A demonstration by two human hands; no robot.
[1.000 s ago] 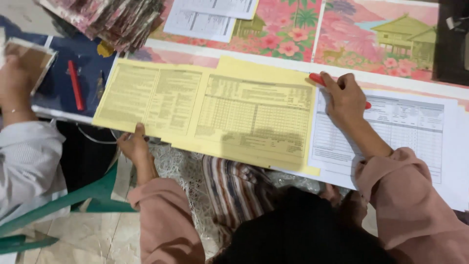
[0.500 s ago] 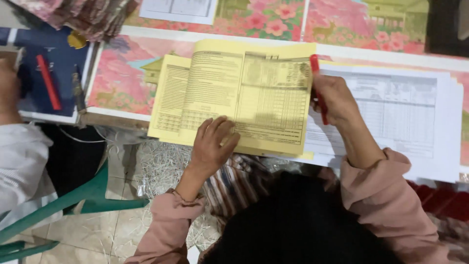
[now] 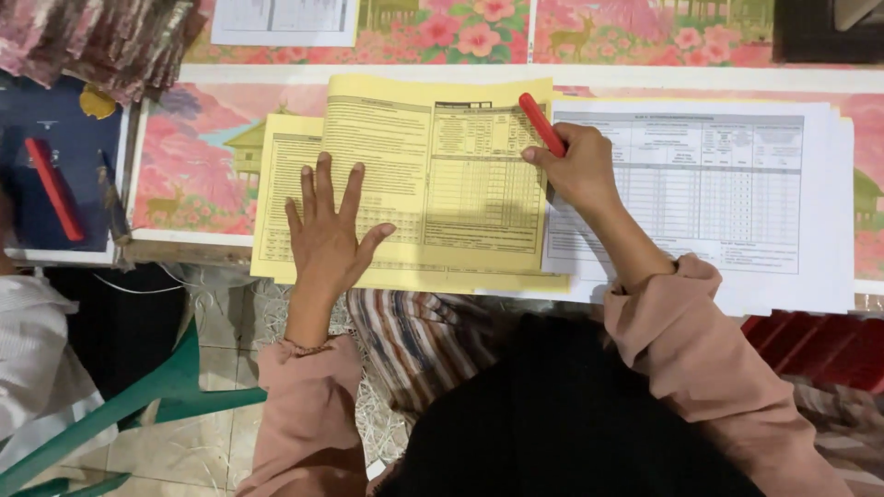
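Observation:
A folded yellow printed form [image 3: 433,175] lies on the table in front of me, its lower edge hanging over the table's front edge. My left hand [image 3: 330,235] rests flat on its lower left part with fingers spread. My right hand [image 3: 575,170] holds a red marker [image 3: 541,122] at the form's right edge, tip end hidden in my fist. Under my right wrist lies a stack of white sheets with printed tables [image 3: 709,193]. Pink sleeves cover both of my forearms.
The table has a pink flowered cover [image 3: 198,156]. Another white sheet [image 3: 281,20] lies at the back. At far left are a dark blue folder [image 3: 51,147] with a red pen [image 3: 51,189], a pile of patterned cloth [image 3: 101,37], another person's white sleeve [image 3: 28,350] and a green chair [image 3: 120,405].
The yellow form has been folded narrower and now lies nearer the middle. My left hand has gone from a loose curl to flat and spread on it. My right hand keeps the red marker.

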